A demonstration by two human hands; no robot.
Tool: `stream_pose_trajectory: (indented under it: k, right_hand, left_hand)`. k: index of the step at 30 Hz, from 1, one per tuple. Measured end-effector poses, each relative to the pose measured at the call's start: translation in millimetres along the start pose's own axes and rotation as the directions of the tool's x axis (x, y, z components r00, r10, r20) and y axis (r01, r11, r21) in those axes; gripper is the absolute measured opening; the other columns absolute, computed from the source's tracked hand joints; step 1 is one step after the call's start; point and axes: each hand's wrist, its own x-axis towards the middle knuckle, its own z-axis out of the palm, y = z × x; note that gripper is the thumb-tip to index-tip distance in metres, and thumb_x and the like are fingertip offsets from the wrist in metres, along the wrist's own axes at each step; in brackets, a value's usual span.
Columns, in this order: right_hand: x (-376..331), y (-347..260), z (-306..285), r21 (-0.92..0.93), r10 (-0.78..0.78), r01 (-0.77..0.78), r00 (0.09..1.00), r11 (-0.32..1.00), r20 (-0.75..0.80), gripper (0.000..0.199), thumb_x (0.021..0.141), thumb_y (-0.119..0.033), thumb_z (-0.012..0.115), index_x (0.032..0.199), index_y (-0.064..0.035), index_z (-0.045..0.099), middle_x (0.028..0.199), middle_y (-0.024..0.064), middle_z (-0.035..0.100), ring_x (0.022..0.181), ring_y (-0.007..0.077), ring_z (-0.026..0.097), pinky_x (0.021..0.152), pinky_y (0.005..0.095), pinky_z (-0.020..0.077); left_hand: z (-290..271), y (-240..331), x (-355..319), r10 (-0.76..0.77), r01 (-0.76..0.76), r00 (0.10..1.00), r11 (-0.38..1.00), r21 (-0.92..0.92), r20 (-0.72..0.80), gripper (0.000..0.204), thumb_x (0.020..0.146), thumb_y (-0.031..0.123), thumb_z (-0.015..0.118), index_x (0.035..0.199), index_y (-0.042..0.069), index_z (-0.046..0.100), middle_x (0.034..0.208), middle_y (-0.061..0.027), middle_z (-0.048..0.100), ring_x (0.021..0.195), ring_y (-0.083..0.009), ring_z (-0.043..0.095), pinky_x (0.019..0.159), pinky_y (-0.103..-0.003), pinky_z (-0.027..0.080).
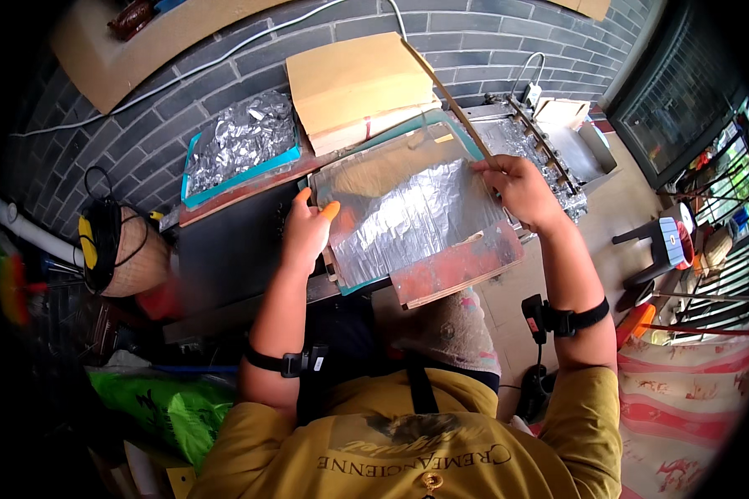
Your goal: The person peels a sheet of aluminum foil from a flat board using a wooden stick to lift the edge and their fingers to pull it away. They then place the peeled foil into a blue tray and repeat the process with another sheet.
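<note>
My right hand [520,193] is closed around the lower end of a long thin wooden stick [448,98], which slants up and away to the left. Below its fingers lies the right edge of a crinkled silver foil sheet [416,218], spread over a flat grey-brown board [370,177]. At the board's left edge is my left hand [308,229], thumb and forefinger apart in orange finger covers; its other fingers are mostly hidden. Whether it touches the board I cannot tell. A worn reddish board [458,264] lies along the near edge of the foil.
Behind stand a blue tray [193,198] of crumpled foil pieces and a stack of tan paper [358,83]. A dark flat surface [229,249] lies to the left. At the right are a metal rack [549,150] and a small stool [662,249] on the floor.
</note>
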Motion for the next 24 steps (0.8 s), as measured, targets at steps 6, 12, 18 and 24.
stream_pose_trajectory:
  k: [6,12,18,24]
  right_hand:
    - [-12,15,0,-0.078,-0.127,0.114,0.971,0.990,-0.202,0.023,0.086,-0.006,0.054,0.105,0.0035,0.064,0.066,0.0050,0.057,0.057,0.0103,0.050,0.054,0.0266,0.0412]
    - [-60,-6,16,-0.060,-0.018,0.020,0.999,0.998,0.042,0.015,0.085,-0.002,0.057,0.098,0.0023,0.062,0.066,-0.0033,0.045,0.062,0.0048,0.039,0.053,0.0240,0.0349]
    - [-96,-20,43,0.181,0.160,-0.235,0.922,0.955,0.353,0.020,0.087,-0.001,0.056,0.107,0.0030,0.058,0.067,-0.0042,0.049,0.056,0.0023,0.042,0.047,0.0186,0.0334]
    - [-100,-8,62,0.302,0.161,-0.317,0.881,0.899,0.444,0.027,0.087,0.001,0.056,0.114,0.0051,0.056,0.070,-0.0028,0.052,0.054,0.0020,0.042,0.044,0.0163,0.0325]
  left_hand:
    - [-3,-7,-12,0.241,-0.195,0.970,0.847,0.494,-0.029,0.073,0.080,0.018,0.065,0.137,-0.008,0.029,0.071,-0.0086,0.064,0.068,-0.0251,0.063,0.065,-0.034,0.049]
    - [-16,-2,-14,0.202,-0.152,0.978,0.842,0.517,-0.042,0.066,0.081,0.018,0.063,0.136,-0.005,0.034,0.078,-0.0098,0.064,0.074,-0.0258,0.063,0.068,-0.035,0.049]
    - [-29,-12,26,0.289,-0.260,0.957,0.875,0.408,-0.010,0.059,0.081,0.010,0.057,0.136,0.000,0.037,0.099,-0.0157,0.063,0.087,-0.0277,0.062,0.075,-0.038,0.049]
    - [-26,-1,51,0.299,-0.323,0.944,0.767,0.555,0.137,0.060,0.084,0.008,0.050,0.140,0.003,0.031,0.116,-0.0205,0.059,0.112,-0.0320,0.053,0.089,-0.040,0.046]
